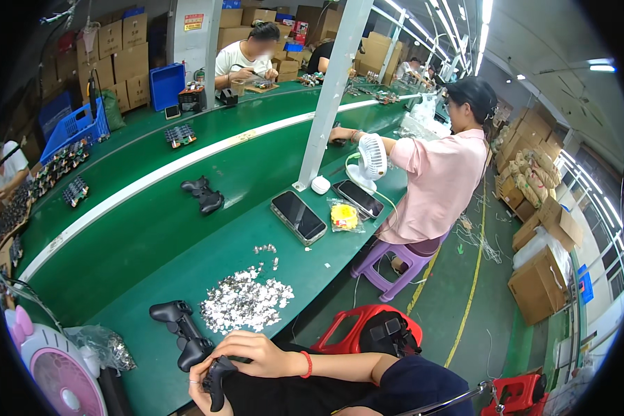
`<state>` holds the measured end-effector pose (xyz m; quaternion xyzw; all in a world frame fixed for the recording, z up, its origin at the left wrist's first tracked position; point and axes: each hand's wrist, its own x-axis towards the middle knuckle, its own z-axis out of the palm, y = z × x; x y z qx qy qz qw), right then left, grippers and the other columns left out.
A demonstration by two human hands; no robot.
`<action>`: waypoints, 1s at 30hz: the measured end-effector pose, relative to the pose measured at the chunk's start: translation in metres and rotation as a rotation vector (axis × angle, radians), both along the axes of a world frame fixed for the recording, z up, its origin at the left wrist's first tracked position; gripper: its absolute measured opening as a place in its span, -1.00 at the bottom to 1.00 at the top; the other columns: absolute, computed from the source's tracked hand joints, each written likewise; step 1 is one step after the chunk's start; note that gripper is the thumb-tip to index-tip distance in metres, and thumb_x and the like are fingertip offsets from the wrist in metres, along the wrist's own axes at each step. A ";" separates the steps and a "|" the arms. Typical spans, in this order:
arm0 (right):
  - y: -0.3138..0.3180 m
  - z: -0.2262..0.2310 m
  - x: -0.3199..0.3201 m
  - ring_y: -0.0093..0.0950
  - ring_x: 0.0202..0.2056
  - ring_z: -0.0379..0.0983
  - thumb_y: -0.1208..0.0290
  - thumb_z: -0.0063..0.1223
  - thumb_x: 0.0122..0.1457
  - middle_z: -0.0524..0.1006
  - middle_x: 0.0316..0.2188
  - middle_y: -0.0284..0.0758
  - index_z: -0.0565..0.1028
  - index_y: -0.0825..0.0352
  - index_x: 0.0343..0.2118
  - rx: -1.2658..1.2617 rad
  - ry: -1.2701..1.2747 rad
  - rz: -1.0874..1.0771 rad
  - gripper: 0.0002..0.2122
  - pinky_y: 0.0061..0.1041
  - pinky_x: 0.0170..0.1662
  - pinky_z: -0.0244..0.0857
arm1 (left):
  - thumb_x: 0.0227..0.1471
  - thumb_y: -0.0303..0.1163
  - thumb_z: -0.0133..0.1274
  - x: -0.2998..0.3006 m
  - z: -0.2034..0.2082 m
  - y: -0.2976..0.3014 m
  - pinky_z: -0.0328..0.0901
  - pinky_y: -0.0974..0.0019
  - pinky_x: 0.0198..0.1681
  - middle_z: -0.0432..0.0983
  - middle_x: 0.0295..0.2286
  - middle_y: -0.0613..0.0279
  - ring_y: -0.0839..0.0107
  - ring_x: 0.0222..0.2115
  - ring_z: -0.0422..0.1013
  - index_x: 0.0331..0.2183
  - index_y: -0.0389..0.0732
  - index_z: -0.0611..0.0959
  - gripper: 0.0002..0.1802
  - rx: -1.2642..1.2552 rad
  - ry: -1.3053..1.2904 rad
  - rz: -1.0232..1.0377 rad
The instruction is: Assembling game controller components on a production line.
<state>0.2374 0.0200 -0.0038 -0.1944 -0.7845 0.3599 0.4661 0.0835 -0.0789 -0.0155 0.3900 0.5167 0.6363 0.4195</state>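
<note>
A black game controller (219, 383) is held low at the table's near edge, between both my hands. My left hand (199, 390), with a ring on one finger, is closed around its left side; part of that hand is cut off by the lower edge. From the right, my right hand (255, 352), red bracelet on the wrist, has its fingers bent over the controller's top. Just beyond them a second black controller (178, 330) lies on the green table. Beside that one spreads a heap of small white and metal parts (246, 303), with several loose pieces at its far side.
Farther along the table lie a phone (299, 215), another phone (359, 198), a yellow item in clear wrapping (344, 215) and a white fan (371, 158). Another controller (203, 195) rests on the green conveyor. A pink fan (61, 378) stands left. Co-workers sit along the line.
</note>
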 end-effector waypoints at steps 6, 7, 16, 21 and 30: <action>0.005 0.003 -0.004 -0.21 -0.22 0.49 0.63 0.24 -0.01 0.55 -0.29 -0.21 0.55 0.40 -0.21 -0.047 0.022 0.027 -0.75 -0.32 -0.14 0.40 | 0.12 -0.58 0.13 -0.002 0.014 0.010 0.33 0.15 0.06 0.50 -0.11 -0.05 0.17 -0.12 0.45 -0.10 -0.33 0.57 -0.74 -0.023 0.217 -0.022; 0.006 0.006 -0.006 -0.21 -0.22 0.48 0.63 0.24 -0.02 0.54 -0.30 -0.21 0.55 0.41 -0.23 -0.059 0.017 0.054 -0.76 -0.32 -0.14 0.39 | 0.09 -0.60 0.15 -0.007 0.011 0.011 0.34 0.14 0.05 0.50 -0.11 -0.05 0.16 -0.12 0.45 -0.12 -0.33 0.58 -0.73 0.053 0.269 -0.042; 0.052 0.044 -0.015 -0.65 -0.53 0.41 0.43 0.41 0.05 0.51 -0.55 -0.39 0.58 0.41 -0.41 -0.272 0.005 -0.254 -0.80 -0.62 -0.48 0.24 | 0.16 -0.44 0.01 0.009 0.027 0.001 0.17 0.09 0.24 0.32 0.13 -0.10 0.09 0.16 0.28 0.14 -0.37 0.36 -0.48 0.181 0.315 0.328; 0.086 0.038 -0.048 -0.83 -0.56 0.27 0.39 0.29 0.18 0.49 -0.62 -0.55 0.58 0.42 -0.47 -0.618 -0.129 -0.046 -0.80 -0.73 -0.51 0.11 | 0.14 -0.54 0.01 -0.006 0.020 0.002 0.17 0.11 0.22 0.24 0.13 0.04 0.20 0.17 0.22 0.13 -0.27 0.36 -0.49 0.059 0.470 0.477; 0.069 0.008 -0.063 -0.62 -0.67 0.33 0.22 0.24 0.18 0.47 -0.74 -0.37 0.57 0.42 -0.56 -0.613 -0.348 -0.071 -0.67 -0.51 -0.54 0.18 | 0.03 -0.58 0.08 -0.008 0.018 0.006 0.11 0.09 0.23 0.22 0.12 -0.04 0.08 0.16 0.20 0.11 -0.31 0.37 -0.43 -0.027 0.418 0.442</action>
